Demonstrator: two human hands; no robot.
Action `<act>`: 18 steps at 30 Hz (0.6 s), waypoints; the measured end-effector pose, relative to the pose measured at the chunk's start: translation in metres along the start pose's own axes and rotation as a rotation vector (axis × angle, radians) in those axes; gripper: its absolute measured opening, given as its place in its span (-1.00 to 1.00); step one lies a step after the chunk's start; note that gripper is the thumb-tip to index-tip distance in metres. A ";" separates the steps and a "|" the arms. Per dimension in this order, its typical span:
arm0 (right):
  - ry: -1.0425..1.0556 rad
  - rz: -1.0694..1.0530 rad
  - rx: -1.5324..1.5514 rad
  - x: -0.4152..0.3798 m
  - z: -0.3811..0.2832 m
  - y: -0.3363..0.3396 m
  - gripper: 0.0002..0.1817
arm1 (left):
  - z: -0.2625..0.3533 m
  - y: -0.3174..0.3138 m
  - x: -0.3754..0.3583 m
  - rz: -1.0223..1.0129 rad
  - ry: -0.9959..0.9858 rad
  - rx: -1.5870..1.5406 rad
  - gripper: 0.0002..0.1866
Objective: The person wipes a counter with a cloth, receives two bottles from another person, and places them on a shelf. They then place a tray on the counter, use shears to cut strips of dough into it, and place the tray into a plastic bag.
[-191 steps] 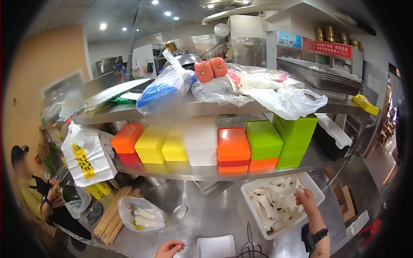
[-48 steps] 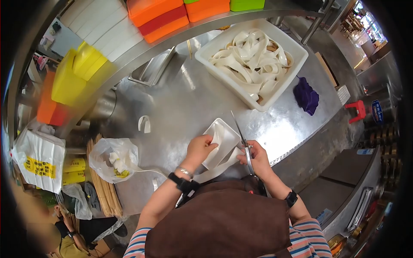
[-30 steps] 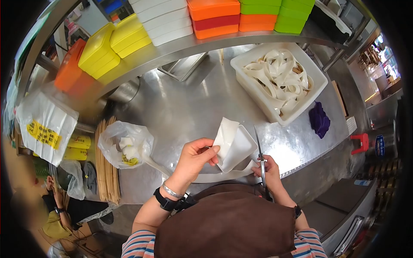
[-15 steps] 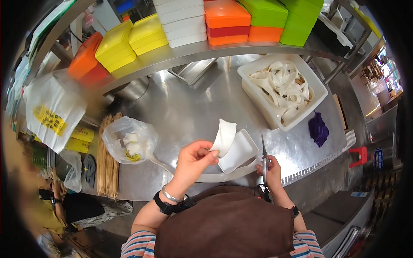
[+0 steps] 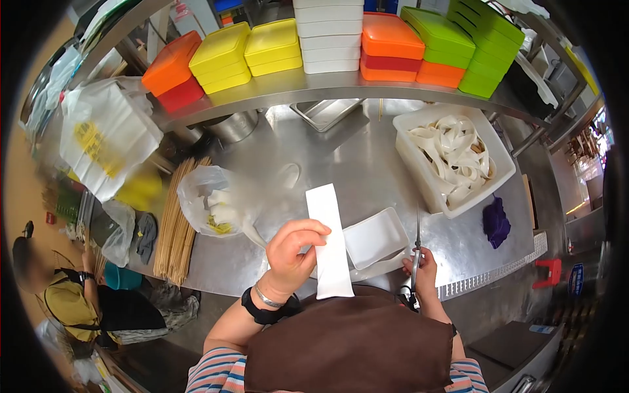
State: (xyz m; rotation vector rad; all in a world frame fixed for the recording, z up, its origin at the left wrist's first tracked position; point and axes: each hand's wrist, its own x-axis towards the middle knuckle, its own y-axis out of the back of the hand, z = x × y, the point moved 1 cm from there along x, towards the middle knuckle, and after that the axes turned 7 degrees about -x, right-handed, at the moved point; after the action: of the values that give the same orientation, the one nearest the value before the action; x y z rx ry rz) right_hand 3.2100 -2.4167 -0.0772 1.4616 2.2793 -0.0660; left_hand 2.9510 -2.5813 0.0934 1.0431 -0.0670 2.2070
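Observation:
My left hand [image 5: 292,257] pinches a flat white strip [image 5: 333,245] between thumb and fingers, held upright over the front of the steel table. In my right hand [image 5: 427,274] is a pair of scissors [image 5: 417,255], the blades pointing away from me. Between the hands lies a shallow white tray [image 5: 377,237]. A longer white strip [image 5: 388,266] lies along the tray's near side, close to my right hand. To the left, a clear plastic bag [image 5: 194,190] contains white pieces and something yellow.
A white tub [image 5: 429,187] full of coiled white strips stands at the right, beside a purple cloth [image 5: 496,223]. Bundled wooden skewers [image 5: 174,242] lie left of the bag. Stacked colored boxes [image 5: 331,39] line the shelf above. Another person [image 5: 75,301] is at the lower left.
The strip in my left hand has gone from curled to hanging flat and long. My right hand keeps the scissors. The view has shifted, moving the scene rightward.

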 end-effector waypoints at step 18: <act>-0.012 0.005 -0.022 0.009 0.007 0.005 -0.55 | -0.012 0.004 -0.009 -0.018 0.819 -0.402 -0.86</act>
State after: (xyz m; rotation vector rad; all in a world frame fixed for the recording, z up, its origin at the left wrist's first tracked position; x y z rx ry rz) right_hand 3.2131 -2.4086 -0.0866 1.4525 2.2594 -0.0478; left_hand 2.9450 -2.5857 0.0797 -0.1061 -0.1236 2.3066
